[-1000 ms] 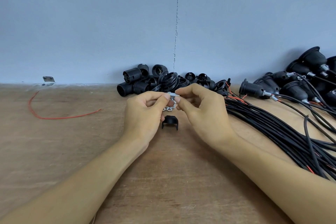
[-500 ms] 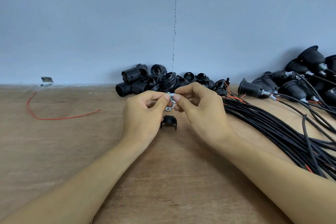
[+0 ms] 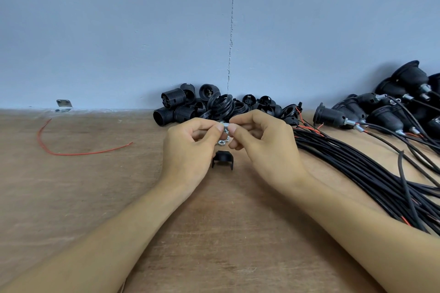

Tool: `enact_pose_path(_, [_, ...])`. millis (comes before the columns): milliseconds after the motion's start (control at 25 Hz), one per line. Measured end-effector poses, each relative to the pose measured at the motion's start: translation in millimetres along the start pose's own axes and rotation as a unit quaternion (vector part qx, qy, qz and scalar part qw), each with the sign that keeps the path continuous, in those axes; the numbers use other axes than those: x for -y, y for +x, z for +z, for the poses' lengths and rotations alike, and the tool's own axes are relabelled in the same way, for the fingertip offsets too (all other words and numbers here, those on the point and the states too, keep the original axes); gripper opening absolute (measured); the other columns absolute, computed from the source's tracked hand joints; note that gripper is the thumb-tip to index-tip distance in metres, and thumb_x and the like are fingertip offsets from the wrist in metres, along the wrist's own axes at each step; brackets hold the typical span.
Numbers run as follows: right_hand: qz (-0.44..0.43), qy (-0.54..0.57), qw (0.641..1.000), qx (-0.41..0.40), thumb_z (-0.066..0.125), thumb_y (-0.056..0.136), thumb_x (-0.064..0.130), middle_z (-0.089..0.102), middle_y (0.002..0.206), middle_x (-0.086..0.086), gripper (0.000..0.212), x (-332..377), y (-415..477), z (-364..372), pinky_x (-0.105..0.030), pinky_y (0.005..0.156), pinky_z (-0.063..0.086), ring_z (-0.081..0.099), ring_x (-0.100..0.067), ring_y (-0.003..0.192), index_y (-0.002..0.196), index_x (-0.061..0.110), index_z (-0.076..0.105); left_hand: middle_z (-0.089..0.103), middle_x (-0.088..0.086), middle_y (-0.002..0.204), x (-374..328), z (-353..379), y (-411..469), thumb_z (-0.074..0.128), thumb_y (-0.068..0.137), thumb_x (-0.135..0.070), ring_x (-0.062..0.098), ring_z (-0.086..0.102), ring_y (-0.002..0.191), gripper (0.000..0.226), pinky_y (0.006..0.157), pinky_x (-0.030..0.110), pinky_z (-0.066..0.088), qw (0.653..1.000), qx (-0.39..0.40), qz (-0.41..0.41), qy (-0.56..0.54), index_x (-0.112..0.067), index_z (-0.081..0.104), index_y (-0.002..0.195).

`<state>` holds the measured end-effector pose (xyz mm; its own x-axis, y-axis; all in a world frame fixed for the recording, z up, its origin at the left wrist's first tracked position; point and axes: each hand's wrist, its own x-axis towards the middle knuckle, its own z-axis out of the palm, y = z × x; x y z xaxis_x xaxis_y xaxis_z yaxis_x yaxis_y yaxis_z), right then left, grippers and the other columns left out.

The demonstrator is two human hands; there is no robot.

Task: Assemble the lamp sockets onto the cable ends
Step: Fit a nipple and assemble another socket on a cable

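Note:
My left hand (image 3: 190, 150) and my right hand (image 3: 264, 143) meet above the middle of the wooden table (image 3: 95, 197). Between their thumbs and forefingers they pinch a small silver threaded metal fitting (image 3: 225, 129). Silver hex nuts (image 3: 222, 142) show just under the fingertips; whether they lie on the table or hang from the fitting I cannot tell. A black plastic socket cap (image 3: 222, 160) stands on the table just below the hands, touched by neither. Loose black socket parts (image 3: 190, 107) are heaped against the wall behind.
A thick bundle of black cables (image 3: 371, 173) runs from behind my right hand to the right edge. Assembled black sockets on cables (image 3: 371, 112) pile up at the far right. A loose red wire (image 3: 71, 152) and a metal bracket (image 3: 63, 104) lie at the left.
Both hands stay together on the silver fitting, with only small finger shifts. The view has drifted slightly.

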<state>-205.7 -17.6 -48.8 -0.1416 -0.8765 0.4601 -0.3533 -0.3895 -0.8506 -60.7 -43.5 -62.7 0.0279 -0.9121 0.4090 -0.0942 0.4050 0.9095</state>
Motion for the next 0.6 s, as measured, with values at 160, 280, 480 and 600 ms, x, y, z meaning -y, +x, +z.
enact_pose_path(160, [0.049, 0.092, 0.994, 0.016, 0.068, 0.092, 0.005, 0.074, 0.077, -0.005, 0.008, -0.2, 3.9, 0.7, -0.026, 0.069, 0.059, 0.072, -0.015, 0.069, 0.095, 0.013, 0.069, 0.077, -0.005, 0.079, 0.4, 0.2, 2.2, 0.074, 0.092, -0.011, 0.003, 0.065, 0.059, 0.013, 0.056, 0.014, 0.049, 0.999, -0.007, -0.026, -0.046, -0.021, 0.078, 0.084])
enact_pose_path(280, [0.058, 0.102, 0.993, 0.028, 0.068, 0.092, 0.003, 0.074, 0.08, -0.009, 0.009, -1.4, 4.6, 0.8, -0.028, 0.071, 0.06, 0.072, -0.016, 0.071, 0.095, 0.012, 0.069, 0.078, -0.004, 0.083, 0.4, 0.4, 5.3, 0.075, 0.09, -0.006, 0.005, 0.067, 0.062, 0.01, 0.057, 0.016, 0.05, 0.995, -0.007, -0.053, -0.084, -0.016, 0.075, 0.089])
enact_pose_path(480, [0.046, 0.096, 0.994, 0.019, 0.068, 0.092, 0.003, 0.075, 0.082, -0.008, 0.008, 0.1, 3.6, -0.2, -0.028, 0.073, 0.059, 0.073, -0.015, 0.073, 0.097, 0.01, 0.069, 0.079, 0.002, 0.083, -0.4, 0.7, 5.3, 0.071, 0.094, -0.008, 0.009, 0.067, 0.065, 0.019, 0.061, 0.018, 0.054, 0.991, 0.019, -0.065, -0.113, -0.025, 0.079, 0.098])
enact_pose_path(600, [0.002, 0.03, 1.0, 0.007, 0.069, 0.092, 0.008, 0.075, 0.084, 0.0, 0.008, 2.2, 0.8, -0.1, -0.032, 0.079, 0.06, 0.073, -0.014, 0.078, 0.096, 0.014, 0.07, 0.078, 0.005, 0.08, -1.4, 2.2, 6.4, 0.071, 0.094, -0.008, 0.01, 0.068, 0.064, 0.016, 0.062, 0.02, 0.054, 0.985, 0.013, -0.087, -0.146, -0.021, 0.081, 0.091])
